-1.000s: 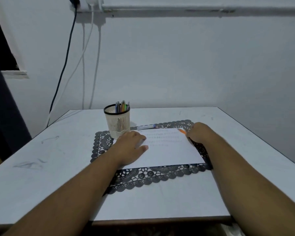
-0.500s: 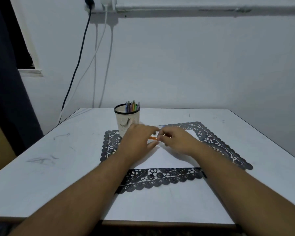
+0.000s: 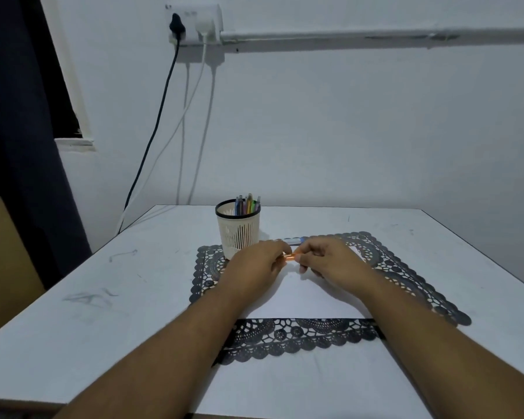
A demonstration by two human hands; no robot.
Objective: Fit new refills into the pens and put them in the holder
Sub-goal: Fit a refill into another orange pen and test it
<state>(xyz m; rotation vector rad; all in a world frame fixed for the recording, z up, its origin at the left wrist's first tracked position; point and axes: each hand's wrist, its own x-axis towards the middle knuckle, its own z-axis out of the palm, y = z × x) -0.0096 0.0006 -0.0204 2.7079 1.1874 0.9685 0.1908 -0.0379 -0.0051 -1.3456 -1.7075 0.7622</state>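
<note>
Together, left hand [image 3: 256,264] and right hand [image 3: 327,261] pinch the orange pen [image 3: 290,257] — each grip closed on one end.

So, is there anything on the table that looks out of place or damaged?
Nothing is spilled or broken. Only small things: grey scuff marks on the table's left side, and one blue pen lying loose behind the hands instead of standing in the holder.
</note>
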